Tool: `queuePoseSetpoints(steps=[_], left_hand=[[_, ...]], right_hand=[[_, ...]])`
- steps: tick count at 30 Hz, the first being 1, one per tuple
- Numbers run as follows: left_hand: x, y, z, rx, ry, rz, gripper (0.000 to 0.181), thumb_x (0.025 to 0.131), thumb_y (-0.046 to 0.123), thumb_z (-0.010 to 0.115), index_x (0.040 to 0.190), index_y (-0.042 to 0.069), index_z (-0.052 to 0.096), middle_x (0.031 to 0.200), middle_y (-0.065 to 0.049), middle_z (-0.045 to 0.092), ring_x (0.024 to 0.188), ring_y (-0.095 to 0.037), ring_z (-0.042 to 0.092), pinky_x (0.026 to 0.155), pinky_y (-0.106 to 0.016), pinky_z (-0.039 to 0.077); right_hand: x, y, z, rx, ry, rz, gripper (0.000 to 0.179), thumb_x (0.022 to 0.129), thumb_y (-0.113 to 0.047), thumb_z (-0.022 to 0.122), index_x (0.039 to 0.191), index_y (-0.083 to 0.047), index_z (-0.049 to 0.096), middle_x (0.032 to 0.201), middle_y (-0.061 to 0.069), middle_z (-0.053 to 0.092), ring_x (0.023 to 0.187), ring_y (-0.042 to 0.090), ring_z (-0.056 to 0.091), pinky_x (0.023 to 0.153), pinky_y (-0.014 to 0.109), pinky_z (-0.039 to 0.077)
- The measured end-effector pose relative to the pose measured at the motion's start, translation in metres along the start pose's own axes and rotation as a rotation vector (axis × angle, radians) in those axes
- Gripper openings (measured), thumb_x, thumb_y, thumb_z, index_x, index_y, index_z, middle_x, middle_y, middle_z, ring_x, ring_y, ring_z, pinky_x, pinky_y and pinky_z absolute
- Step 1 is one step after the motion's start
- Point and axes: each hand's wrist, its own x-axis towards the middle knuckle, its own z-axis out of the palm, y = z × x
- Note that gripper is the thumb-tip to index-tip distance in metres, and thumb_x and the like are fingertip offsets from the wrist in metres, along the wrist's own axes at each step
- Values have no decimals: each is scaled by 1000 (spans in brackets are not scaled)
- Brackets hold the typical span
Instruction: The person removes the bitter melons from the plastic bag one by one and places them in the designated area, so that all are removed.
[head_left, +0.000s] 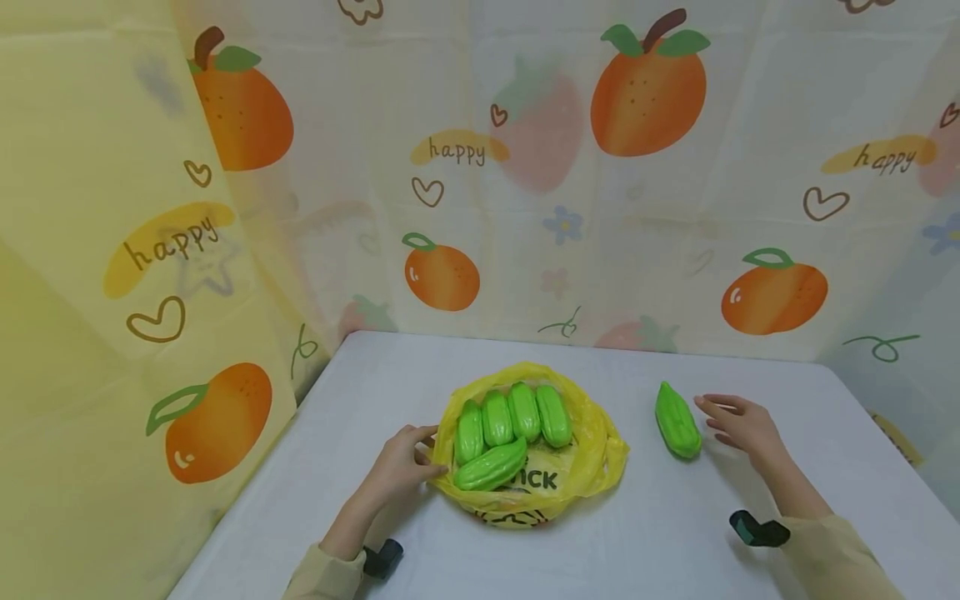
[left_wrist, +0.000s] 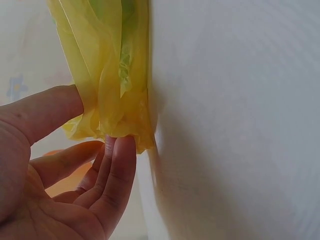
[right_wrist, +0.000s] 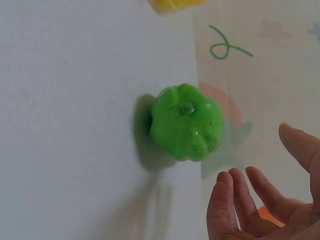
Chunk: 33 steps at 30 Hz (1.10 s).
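Note:
My left hand (head_left: 405, 461) rests its thumb and fingertips on the left side of a yellow plastic bag (head_left: 600, 442). In the left wrist view, relaxed fingers (left_wrist: 120, 170) touch the end of the bag's bunched film. Inside the spread bag lie several glossy green ridged vegetables (head_left: 497, 418), most in a row, with one lying slantwise in front (head_left: 491, 465). Another green ridged vegetable (head_left: 678, 422), tapered at its far end, lies on the table to the right. Just right of it hangs my right hand (head_left: 742, 422), loosely spread and holding nothing; a gap shows in the right wrist view.
A white-covered table (head_left: 645, 542) bears everything. Behind it hangs a printed curtain (head_left: 525, 250) with oranges and lettering, and another yellowish panel (head_left: 90, 375) runs along the left side. Dark printed lettering (head_left: 536, 478) shows on the bag's bottom.

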Motion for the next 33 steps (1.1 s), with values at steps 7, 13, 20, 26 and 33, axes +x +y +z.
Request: queuePoseSetpoints(steps=[7,13,20,26,33], left_hand=[[0,-1,-1,-5,3,-10,64,73,16,81,131,6,56,104,-8,58,74,-10,58,60,-22,48],[-1,-1,-1,-5,1,-2,65,72,16,81,131,5,55,104,-9,58,75,-11,58,61,-23,48],[-1,0,-2,-1,4,-3,66,72,15,81,131,4,55,104,-9,58,75,-11,58,61,-23,48],[-1,0,-2,-6,-1,2,66,72,14,81,131,3,54,104,-10,58,74,-10,58,61,-22,49],[-1,0,-2,-13,7,0,67,72,13,81,132,3,54,104,-9,58,74,-10,58,60,-23,48]], right_hand=[[-6,-12,9,13,17,-61,82,90,-58,49,142,5,35,141,31,38,110,31,58,83,30,54],[-7,-25,21,49,26,-116,76,91,-53,52,140,3,39,137,30,45,97,16,63,80,28,55],[-5,-43,38,76,26,-115,77,88,-57,54,140,-2,42,137,26,47,112,31,58,84,30,54],[1,-57,52,90,38,-106,80,82,-62,59,137,-5,47,135,23,51,116,30,57,88,36,53],[26,-52,66,97,-1,-133,82,79,-65,61,137,-8,48,135,19,53,116,30,57,90,36,52]])
